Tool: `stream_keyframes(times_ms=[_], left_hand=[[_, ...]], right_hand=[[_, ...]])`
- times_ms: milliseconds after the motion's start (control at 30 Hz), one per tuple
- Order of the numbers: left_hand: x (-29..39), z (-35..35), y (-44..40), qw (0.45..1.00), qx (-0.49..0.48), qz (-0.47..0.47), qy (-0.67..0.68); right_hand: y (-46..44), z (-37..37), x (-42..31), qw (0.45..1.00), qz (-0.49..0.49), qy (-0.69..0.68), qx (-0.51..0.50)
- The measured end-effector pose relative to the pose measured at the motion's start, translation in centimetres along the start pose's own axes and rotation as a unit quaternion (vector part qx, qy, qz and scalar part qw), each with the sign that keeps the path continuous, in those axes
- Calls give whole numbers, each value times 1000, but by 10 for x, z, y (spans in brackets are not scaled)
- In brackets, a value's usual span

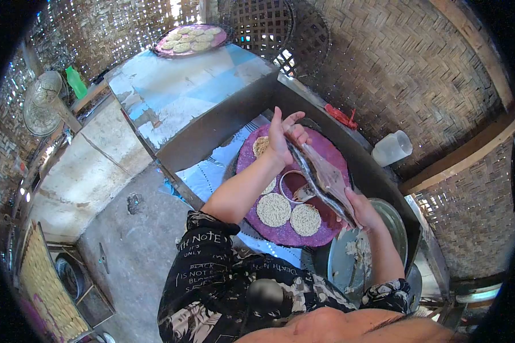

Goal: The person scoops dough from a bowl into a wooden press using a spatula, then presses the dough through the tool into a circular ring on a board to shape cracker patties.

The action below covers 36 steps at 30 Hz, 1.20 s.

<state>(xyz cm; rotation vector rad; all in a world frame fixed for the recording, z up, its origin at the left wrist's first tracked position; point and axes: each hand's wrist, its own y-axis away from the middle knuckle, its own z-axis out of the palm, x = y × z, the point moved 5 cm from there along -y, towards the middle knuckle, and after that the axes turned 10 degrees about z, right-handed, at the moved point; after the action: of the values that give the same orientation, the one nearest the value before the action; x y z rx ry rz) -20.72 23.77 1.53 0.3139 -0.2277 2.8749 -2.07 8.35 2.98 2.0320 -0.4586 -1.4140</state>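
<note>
A long, limp greyish sheet with a dark edge [326, 174], perhaps a plastic bag, stretches slantwise between my hands. My left hand [289, 135] is at its upper end, thumb raised and lower fingers curled at the sheet. My right hand [361, 210] is closed around the lower end. Below them lies a round purple tray [252, 151] bearing several flat, pale grainy discs, two of them nearest me [273, 210] [305, 220]. A white ring mould [282, 182] rests on the tray, with what looks like a fork [304, 194] beside it, partly hidden by the sheet.
A wide basin [396, 228] with pale grainy remains stands right of the tray. Dark boards [212, 128] wall in the work area. A white plastic cup [392, 148] and a red bag [341, 116] sit by the right ledge. Another laden tray [226, 38] rests on the far tabletop.
</note>
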Motion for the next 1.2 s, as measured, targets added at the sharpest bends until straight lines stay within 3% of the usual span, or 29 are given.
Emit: stream_keyframes(times_ms=[100,267,467,667,767,900,967,1000,1067,1100,1200], left_hand=[[10,0,8,999,33,3,-17],[29,-1,-2,999,5,8,-51],[33,6,-16,998,-17,15,-65],[14,8,-19,998,-12,16,-56],[6,4,-23,996,-74,2,-46],[0,33,2,990,-18,-75,-119],[-10,12,10,958,-11,-166,-234],[-20,-6,14,905,-29,-159,-394],[-39,-35,31,809,-79,-158,-561],[-38,-53,31,736,-124,-165,-645],[-29,-42,51,696,-79,-221,-678]], right_hand=[[-2,12,1,1000,2,-8,-6],[-13,31,-1,999,-45,-3,24],[-19,27,-8,983,-108,18,150],[-13,13,-3,967,-127,60,212],[-12,7,5,968,-126,44,211],[-10,6,16,983,-114,-58,130],[-6,9,20,980,-131,-97,112],[-3,9,20,978,-145,-92,117],[3,11,18,973,-173,-83,128],[6,11,19,970,-183,-95,130],[13,8,24,953,-229,-99,172]])
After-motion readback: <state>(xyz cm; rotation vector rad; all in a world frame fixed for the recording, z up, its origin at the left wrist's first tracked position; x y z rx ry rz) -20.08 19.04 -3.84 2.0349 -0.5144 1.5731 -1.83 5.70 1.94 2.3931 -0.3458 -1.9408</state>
